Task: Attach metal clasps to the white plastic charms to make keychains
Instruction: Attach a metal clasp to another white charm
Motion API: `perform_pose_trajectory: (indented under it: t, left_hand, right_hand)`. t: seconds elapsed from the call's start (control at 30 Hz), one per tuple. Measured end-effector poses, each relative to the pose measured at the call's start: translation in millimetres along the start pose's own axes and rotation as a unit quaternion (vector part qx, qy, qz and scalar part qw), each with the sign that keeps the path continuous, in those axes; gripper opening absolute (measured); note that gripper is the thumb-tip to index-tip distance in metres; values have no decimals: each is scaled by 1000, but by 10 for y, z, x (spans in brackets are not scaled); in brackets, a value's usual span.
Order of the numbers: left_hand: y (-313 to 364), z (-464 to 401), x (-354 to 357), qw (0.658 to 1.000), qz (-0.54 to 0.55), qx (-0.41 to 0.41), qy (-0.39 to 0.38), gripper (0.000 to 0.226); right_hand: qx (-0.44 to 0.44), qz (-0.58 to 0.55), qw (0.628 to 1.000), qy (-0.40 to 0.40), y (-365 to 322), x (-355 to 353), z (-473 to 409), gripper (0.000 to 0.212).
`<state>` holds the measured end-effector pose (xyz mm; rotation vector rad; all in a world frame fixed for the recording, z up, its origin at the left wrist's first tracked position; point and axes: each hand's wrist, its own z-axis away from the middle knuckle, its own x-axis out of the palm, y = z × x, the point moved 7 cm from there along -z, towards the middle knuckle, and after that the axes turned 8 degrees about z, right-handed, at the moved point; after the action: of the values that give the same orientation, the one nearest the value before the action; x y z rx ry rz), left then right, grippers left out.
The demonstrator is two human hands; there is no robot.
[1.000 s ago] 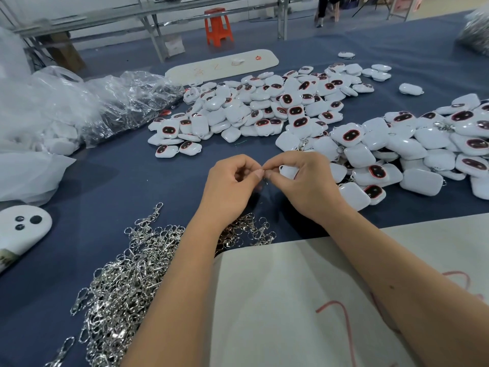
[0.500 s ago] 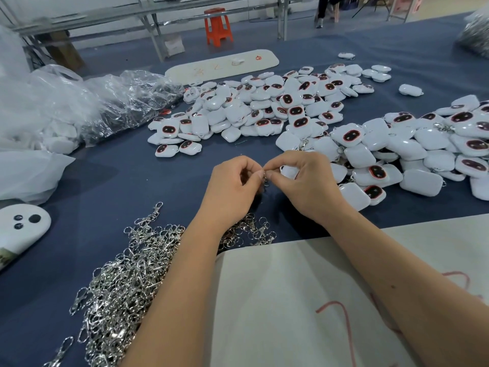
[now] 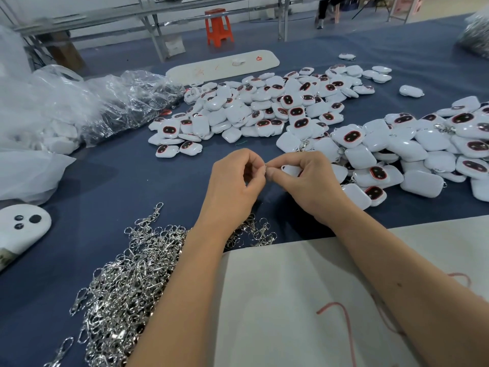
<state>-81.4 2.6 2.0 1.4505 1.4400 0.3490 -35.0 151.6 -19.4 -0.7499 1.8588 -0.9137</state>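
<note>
Above the clasp pile [image 3: 132, 284]: left hand [image 3: 232, 186] pinches a clasp ring [image 3: 265, 166], apparently; right hand [image 3: 312, 181] grips a white charm [image 3: 289, 170] just right, fingertips meeting.

Both forearms are bare from the frame's lower edge to the wrists, with no sleeve, watch, bracelet or glove in sight. The left hand [image 3: 232, 186] and the right hand [image 3: 312, 181] wear no rings. Fingernails look short and unpainted. A small dark spot marks the right forearm [image 3: 397, 284].
</note>
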Motion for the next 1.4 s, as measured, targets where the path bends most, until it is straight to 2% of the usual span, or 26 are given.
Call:
perform_pose_trajectory:
  t: [0.27, 0.4, 0.73, 1.13, 1.4]
  left_hand:
    - [26, 4, 25, 999, 34, 15, 3, 15]
    - [-4, 8, 33, 999, 35, -2, -10, 15]
    - [-146, 9, -26, 997, 8, -66, -33, 17]
    - [-211, -7, -5, 988, 126, -83, -30, 18]
    - [-219, -20, 2, 987, 137, -74, -36, 18]
  right_hand:
    - [35, -93, 995, -8, 89, -48, -23, 11]
    - [34, -73, 997, -9, 112, -43, -12, 11]
    - [-48, 35, 998, 17, -63, -18, 36, 12]
    - [-14, -21, 1000, 11, 37, -26, 7, 10]
    - [-14, -39, 999, 16, 57, -29, -1, 8]
